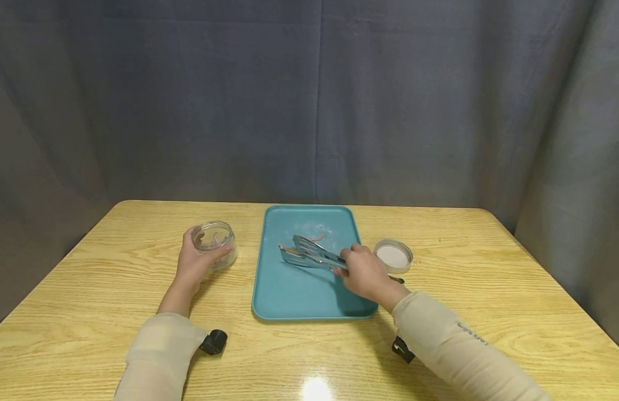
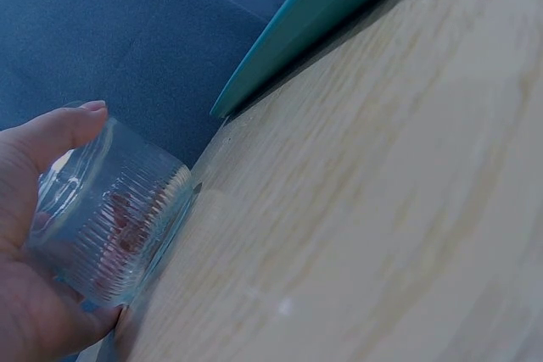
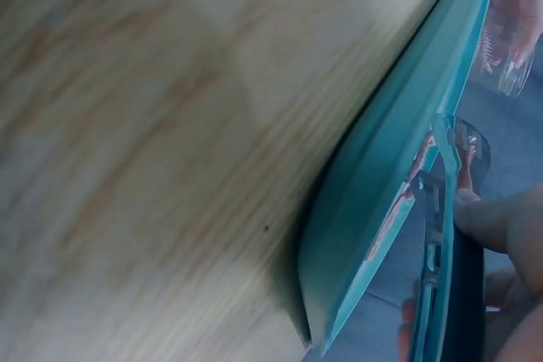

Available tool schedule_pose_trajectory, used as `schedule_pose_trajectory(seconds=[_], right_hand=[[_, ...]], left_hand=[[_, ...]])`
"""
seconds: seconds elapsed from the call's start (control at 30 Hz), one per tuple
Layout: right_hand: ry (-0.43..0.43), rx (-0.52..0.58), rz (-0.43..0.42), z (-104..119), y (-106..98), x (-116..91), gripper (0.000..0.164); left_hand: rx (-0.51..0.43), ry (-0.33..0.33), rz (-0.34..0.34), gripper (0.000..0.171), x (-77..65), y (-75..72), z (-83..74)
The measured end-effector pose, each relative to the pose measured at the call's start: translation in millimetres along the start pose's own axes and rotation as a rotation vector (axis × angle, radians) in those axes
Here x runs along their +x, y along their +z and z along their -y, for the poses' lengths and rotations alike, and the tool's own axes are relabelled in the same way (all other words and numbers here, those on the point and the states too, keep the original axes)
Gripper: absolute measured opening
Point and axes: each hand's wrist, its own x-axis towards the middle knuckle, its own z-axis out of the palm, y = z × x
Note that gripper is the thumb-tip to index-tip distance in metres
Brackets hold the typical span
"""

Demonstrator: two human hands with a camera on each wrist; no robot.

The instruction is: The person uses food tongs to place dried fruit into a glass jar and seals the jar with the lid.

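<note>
While your right grip is wrapped around the metal tongs, you seem to be picking up a thin strip from the blue-green tray mid-frame. The strip lies between the tips, but I can't tell if they pinch it. Your left grip is curled around the glass jar, left of centre, with something reddish inside. The next move likely calls for a gentle squeeze, then lifting over the tray's rim. Another strip lies just behind the tongs, so don't bump it. Right of the tray, the round lid sits near your hand.
</note>
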Motion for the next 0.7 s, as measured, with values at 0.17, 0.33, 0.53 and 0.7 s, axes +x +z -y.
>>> schedule_pose_trajectory(seconds=[0.17, 0.33, 0.53, 0.7], right_hand=[[0.016, 0.015, 0.027, 1.2, -1.0, -0.2, 0.025], [0.025, 0.04, 0.042, 1.9, -1.4, 0.7, 0.029], [0.015, 0.069, 0.021, 2.8, -0.4, 0.0, 0.025], [0.012, 0.093, -0.01, 3.6, 0.5, -2.3, 0.018]], left_hand=[[-0.005, 0.005, 0.002, 0.095, -0.1, 0.2, 0.5], [-0.008, 0.011, 0.0, 0.094, -1.0, 0.3, 0.4], [-0.007, 0.011, 0.0, 0.094, -2.6, 0.1, -1.3], [-0.002, 0.002, -0.002, 0.095, -3.0, 0.3, -2.3]])
